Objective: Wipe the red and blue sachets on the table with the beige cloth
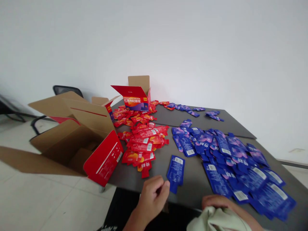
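Note:
My left hand [154, 195] hovers at the table's near edge with fingers curled, thumb tip close to a single blue sachet [176, 172] lying alone; it holds nothing. My right hand [216, 202] rests at the near edge, partly covered by a pale green cloth or sleeve [214, 219], beside a large spread of blue sachets [231, 160]. Whether it holds anything is hidden. A pile of red sachets [141, 141] lies left of centre on the dark table [161, 166].
A large open cardboard box with red flaps [72, 141] sits at the table's left edge. A smaller open red box [136, 98] stands at the far side. A few blue sachets [192, 110] lie far back. A black chair [64, 91] is behind, against a white wall.

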Tool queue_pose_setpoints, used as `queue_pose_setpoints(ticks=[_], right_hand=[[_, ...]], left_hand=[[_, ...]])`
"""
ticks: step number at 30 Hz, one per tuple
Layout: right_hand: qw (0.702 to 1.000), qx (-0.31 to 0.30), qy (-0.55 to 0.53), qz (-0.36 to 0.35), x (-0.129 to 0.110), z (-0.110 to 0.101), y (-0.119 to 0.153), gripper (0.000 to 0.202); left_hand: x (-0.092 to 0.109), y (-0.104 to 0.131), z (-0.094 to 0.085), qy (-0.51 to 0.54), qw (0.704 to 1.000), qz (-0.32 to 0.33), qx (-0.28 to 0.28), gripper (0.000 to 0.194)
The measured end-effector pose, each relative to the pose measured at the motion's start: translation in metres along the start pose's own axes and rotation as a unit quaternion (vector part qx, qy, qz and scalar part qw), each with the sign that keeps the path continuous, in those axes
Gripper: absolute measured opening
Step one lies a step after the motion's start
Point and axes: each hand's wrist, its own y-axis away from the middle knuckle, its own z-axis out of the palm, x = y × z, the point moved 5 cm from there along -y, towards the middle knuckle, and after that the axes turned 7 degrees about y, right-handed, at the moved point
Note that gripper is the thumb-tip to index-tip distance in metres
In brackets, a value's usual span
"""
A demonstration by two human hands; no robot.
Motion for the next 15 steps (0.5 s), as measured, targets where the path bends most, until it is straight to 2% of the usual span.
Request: queue_pose_setpoints(ticks=[3, 7, 11, 15], right_hand=[[1.000, -0.009, -0.001, -0.005, 0.003, -0.001, -0.002, 0.071], [0.999, -0.039, 0.009, -0.019, 0.011, -0.001, -0.006, 0.067], [1.000, 0.009, -0.007, 0.012, 0.013, 0.000, -0.002, 0.067], [0.998, 0.051, -0.015, 0.030, 0.013, 0.002, 0.004, 0.064]], left_hand=[[-0.012, -0.008, 0.007, -0.035, 0.999, -0.024, -0.020, 0.042], [-0.010, -0.015, 0.015, -0.030, 0.995, -0.042, -0.084, 0.042], [-0.003, -0.033, 0.021, 0.009, 0.994, -0.045, -0.102, 0.044], [-0.014, -0.043, 0.028, 0.062, 0.989, -0.099, -0.092, 0.043]])
